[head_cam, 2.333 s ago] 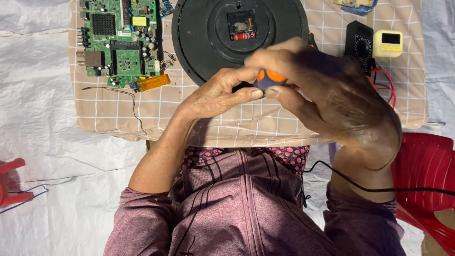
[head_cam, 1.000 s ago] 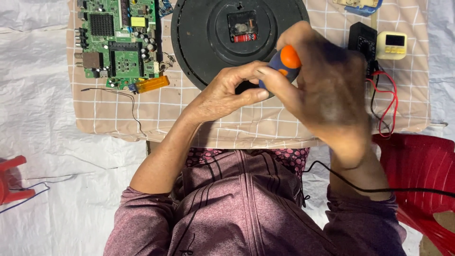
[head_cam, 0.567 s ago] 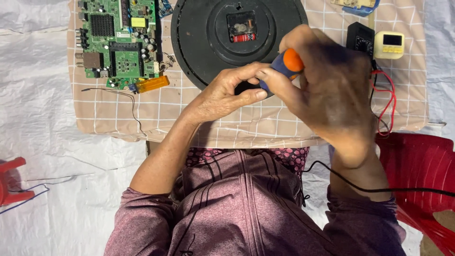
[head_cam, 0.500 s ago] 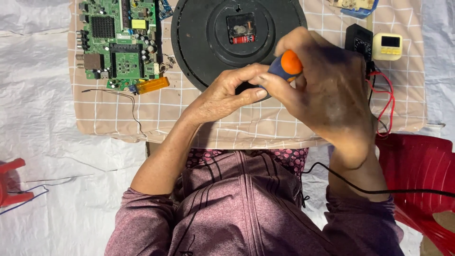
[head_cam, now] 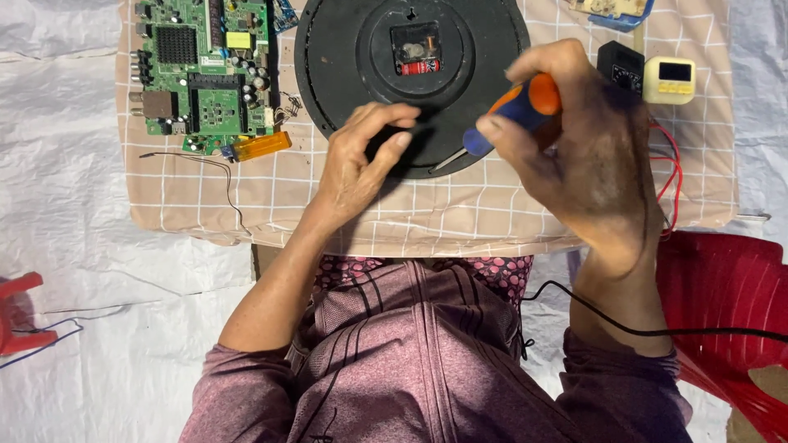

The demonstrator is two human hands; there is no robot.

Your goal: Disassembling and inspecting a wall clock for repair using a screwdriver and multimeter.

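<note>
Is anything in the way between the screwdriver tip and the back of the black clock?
Nothing separate lies between them. The screwdriver in the right hand points its tip at the clock back near its lower rim, right beside the left hand fingers resting there.

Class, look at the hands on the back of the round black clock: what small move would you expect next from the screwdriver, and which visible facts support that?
Probably a short dip of the screwdriver tip to the clock back beside the left hand. The right hand grips the orange and blue handle, the shaft slants down-left, and the left fingers press on the rim where the tip aims.
</note>
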